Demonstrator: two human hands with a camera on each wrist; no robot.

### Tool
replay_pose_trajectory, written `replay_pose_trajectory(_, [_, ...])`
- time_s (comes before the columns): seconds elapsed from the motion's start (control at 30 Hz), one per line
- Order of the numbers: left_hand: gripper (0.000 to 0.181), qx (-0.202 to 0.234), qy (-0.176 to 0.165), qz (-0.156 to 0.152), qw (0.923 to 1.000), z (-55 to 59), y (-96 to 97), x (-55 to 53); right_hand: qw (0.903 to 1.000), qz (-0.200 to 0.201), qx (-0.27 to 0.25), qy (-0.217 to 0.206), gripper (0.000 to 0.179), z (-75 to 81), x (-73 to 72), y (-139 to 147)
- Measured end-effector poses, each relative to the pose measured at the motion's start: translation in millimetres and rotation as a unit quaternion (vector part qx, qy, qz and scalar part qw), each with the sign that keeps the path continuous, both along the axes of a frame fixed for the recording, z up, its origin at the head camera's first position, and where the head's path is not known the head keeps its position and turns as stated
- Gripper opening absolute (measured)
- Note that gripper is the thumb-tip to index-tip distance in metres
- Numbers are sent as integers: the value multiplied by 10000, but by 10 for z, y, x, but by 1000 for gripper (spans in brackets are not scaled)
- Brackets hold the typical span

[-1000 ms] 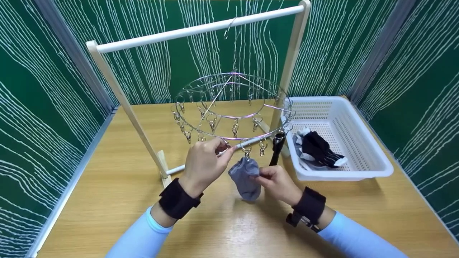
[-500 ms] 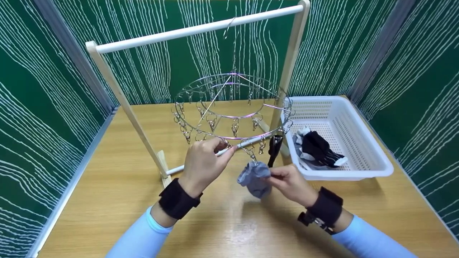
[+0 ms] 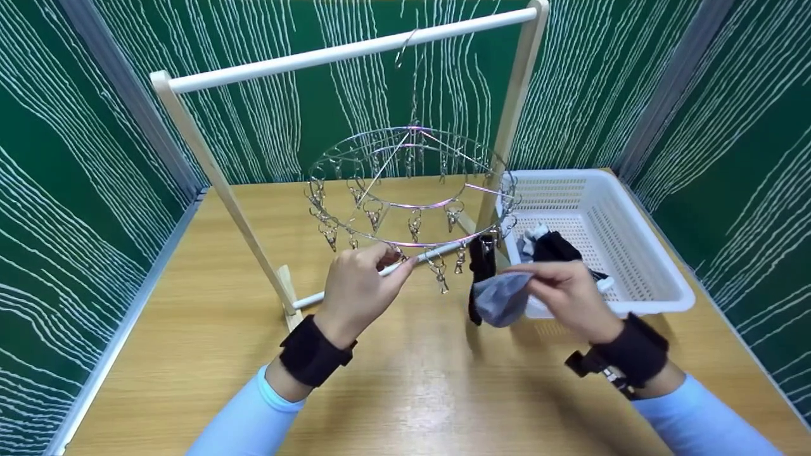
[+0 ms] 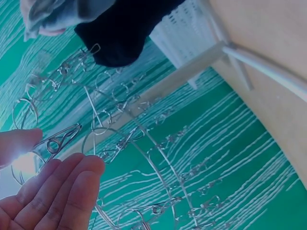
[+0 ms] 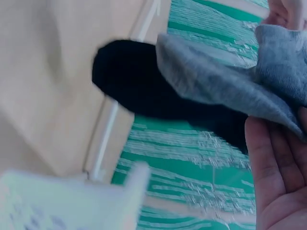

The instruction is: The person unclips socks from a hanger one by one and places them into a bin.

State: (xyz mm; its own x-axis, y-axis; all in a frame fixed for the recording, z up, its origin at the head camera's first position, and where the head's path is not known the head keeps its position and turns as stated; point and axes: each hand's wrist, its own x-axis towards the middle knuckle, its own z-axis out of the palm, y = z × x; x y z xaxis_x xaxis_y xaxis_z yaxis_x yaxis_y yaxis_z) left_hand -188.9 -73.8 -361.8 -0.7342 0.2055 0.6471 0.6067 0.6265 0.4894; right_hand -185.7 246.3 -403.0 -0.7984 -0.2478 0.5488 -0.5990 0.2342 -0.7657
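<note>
My left hand [image 3: 358,291] pinches a small metal clip [image 4: 56,143] at the near edge of the round sock hanger [image 3: 415,244]. The clip shows between thumb and fingers in the left wrist view. Lower right, my right hand [image 3: 570,294] grips a grey sock [image 3: 500,301] by its cuff end, apart from the hanger's clips. A bare clip [image 3: 441,278] dangles just right of my left hand. Behind the grey sock hangs a black sock [image 3: 483,253] from the hanger's right side. The right wrist view shows the grey sock [image 5: 211,76] overlapping the black one.
The hanger hooks onto the white bar [image 3: 355,49] of a wooden stand [image 3: 209,158]. A white plastic basket [image 3: 659,272] at right holds black, grey and white socks, partly hidden by my right hand. Green walls [image 3: 190,38] enclose the wooden table [image 3: 253,221].
The grey sock has come off its clip and moved right with my right hand, toward the basket. That clip now hangs bare. My left hand has stayed in place.
</note>
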Motion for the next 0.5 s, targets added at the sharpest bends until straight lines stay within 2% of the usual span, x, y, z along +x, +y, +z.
replay_pose_trajectory(0.13, [17, -3, -3, -11, 10000, -7, -5, -8, 9984, -527, 83, -173, 21, 172, -65, 159])
replay_pose_trajectory(0.33, [17, -43, -59, -18, 10000, -3, -7, -1, 9917, -1175, 186, -483, 13, 392, -249, 419])
replay_pose_trajectory(0.5, [17, -55, -16, -2, 10000, -2, -5, 1, 9824, -1726, 607, -378, 10, 493, -419, 609])
